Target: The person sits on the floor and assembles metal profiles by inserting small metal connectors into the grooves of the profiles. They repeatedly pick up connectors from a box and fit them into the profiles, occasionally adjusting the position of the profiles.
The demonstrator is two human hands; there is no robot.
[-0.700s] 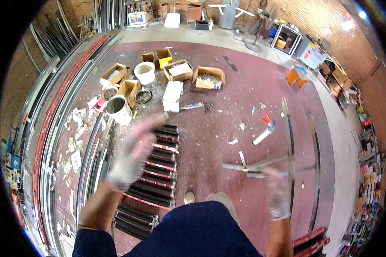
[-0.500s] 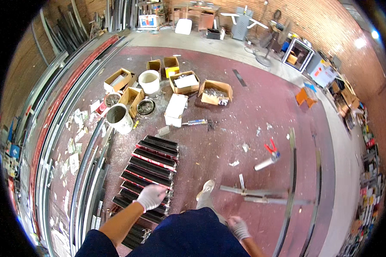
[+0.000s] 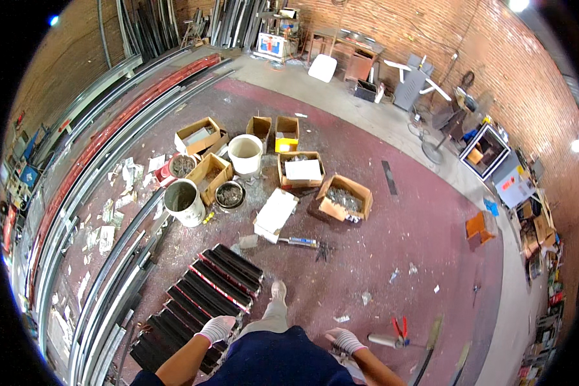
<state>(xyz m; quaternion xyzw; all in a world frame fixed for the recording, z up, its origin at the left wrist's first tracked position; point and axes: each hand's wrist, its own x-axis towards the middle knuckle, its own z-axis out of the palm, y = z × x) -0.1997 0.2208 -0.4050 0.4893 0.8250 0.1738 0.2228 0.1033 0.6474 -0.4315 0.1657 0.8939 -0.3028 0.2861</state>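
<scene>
My left hand, in a pale striped glove, hangs at my side above a row of long black bars with red and white edging. It holds nothing, and its fingers are loosely bent. On the other side, my right hand wears a matching glove and is empty too, with fingers slack and a little apart. Nearest to it on the floor lies a caulking gun with red handles and a pale tube. My shoe stands beside the right ends of the bars.
Ahead stand a white bucket, a stained bucket and several open cardboard boxes. Another caulking gun lies near a white sheet. Long metal profiles line the left; an orange box and a fan stand right.
My view has moved forward and turned left. The boxes and buckets now appear lower and farther right, and the red-handled caulking gun is nearer. Both hands remain empty.
</scene>
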